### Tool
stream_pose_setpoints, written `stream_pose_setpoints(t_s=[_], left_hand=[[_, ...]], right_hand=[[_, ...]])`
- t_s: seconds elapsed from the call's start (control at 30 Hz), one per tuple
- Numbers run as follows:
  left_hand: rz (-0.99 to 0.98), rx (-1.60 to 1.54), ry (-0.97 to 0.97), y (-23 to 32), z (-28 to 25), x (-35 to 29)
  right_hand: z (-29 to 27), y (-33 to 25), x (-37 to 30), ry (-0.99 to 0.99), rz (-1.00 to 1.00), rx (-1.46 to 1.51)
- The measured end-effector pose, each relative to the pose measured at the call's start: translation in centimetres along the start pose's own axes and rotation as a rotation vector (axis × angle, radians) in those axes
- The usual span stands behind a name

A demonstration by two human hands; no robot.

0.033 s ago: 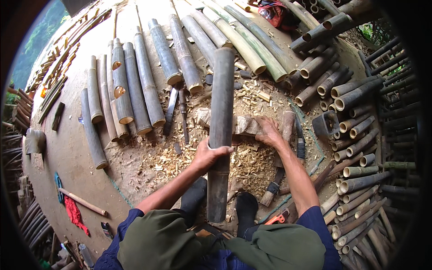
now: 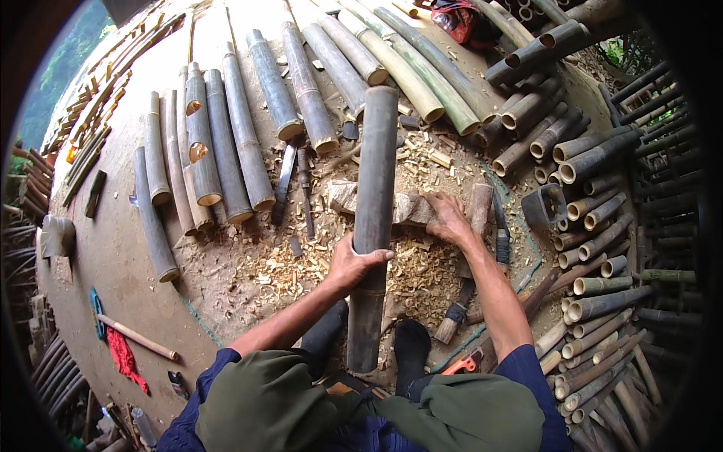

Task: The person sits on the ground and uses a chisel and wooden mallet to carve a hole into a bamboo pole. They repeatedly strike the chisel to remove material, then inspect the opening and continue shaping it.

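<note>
A thick grey-green bamboo tube [image 2: 375,166] stands nearly upright before me, leaning slightly to the right at its top. My left hand [image 2: 352,264] is closed around its middle, thumb across the front. Behind the tube lies a rough wooden block [image 2: 410,209], partly hidden by it. My right hand [image 2: 449,218] bends its fingers over the block's right end; the fingertips are partly hidden. Pale wood chips [image 2: 422,267] cover the ground around. Left of the block lie a knife [image 2: 285,181] and a narrow chisel-like tool [image 2: 306,192].
Several bamboo tubes [image 2: 245,135] lie in a row at the far side. Cut tubes [image 2: 602,226] are stacked at the right. A hooked blade [image 2: 501,233], an orange handle [image 2: 463,363] and a dark open container [image 2: 544,206] lie nearby. A red cloth [image 2: 124,358] is at left.
The top of the bamboo tube has moved slightly down and to the right, and my left hand has shifted a little with it. My right hand stays on the block.
</note>
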State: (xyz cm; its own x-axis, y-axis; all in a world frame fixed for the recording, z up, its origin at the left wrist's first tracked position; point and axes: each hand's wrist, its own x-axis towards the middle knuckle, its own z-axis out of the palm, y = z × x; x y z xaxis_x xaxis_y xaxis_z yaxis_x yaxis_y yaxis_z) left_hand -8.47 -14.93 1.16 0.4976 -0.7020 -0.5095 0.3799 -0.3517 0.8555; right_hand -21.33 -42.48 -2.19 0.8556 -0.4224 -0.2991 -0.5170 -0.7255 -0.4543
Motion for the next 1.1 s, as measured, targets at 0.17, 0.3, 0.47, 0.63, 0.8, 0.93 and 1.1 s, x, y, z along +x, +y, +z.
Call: stream_pose_setpoints(t_s=[0.17,0.3,0.47,0.63,0.8,0.93,1.1], left_hand=[[-0.149,0.292,-0.123,-5.6,0.5,0.1],[-0.277,0.118,-0.402,-6.2,1.4,-1.2],[-0.284,-0.027,-0.528,-8.5,0.3,-1.6],[-0.137,0.148,-0.425,-8.0,2.2,-3.0],[-0.248,0.072,-0.483,-7.8,2.5,-3.8],[-0.277,0.052,-0.482,-9.8,1.5,-3.4],[-0.226,0.055,-0.568,-10.6,1.8,-2.4]], right_hand=[[1.7,-1.1,-1.7,0.138,0.017,-0.171],[2.2,-0.6,-2.5,0.178,0.046,-0.081],[1.9,-0.8,-1.9,0.147,0.048,-0.018],[-0.2,0.1,-1.0,0.027,0.074,-0.031],[0.6,-1.8,-3.2,0.253,0.039,-0.282],[0.6,-6.8,-7.4,0.439,0.104,0.001],[3.6,-8.5,-17.4,0.462,0.171,0.24]])
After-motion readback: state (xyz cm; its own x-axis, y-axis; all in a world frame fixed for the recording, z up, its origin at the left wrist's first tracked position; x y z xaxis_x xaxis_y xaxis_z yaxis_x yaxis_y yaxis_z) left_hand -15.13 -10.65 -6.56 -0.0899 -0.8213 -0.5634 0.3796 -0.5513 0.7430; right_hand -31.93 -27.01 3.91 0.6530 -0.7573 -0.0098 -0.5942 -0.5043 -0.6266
